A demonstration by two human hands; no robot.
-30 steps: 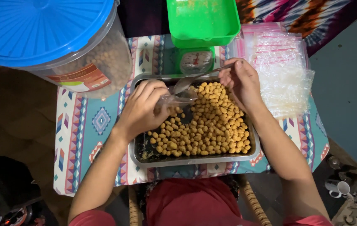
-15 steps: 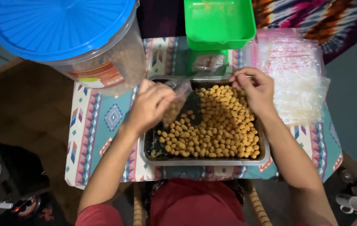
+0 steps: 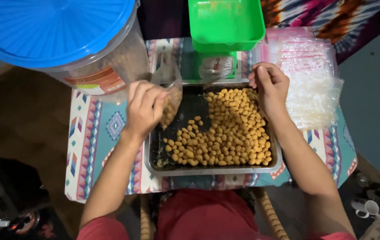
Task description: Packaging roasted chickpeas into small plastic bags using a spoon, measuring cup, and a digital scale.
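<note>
Centre of frame: metal tray on a small table with a patterned cloth, tray about two-thirds covered with round yellow-brown snack balls, piled mostly toward its right side; left part of tray floor bare and dark. Left hand sits at the tray's upper-left corner, fingers curled shut round a small clear plastic bag partly filled with the same balls; bag hangs tilted over the tray's left edge, mouth upward. Right hand at the tray's upper-right corner, over the far end of the pile, fingertips pinched together; too small to tell whether anything is between them. Just above the tray, centre top: green kitchen scale with a dial face, green pan on top. Upper left of frame: big clear tub with blue lid, holding more snack balls, close to the camera and overlapping the table's left corner. Right of the tray: stack of empty clear zip bags on the cloth, touching the right forearm. Bottom centre: person's red clothing.
</note>
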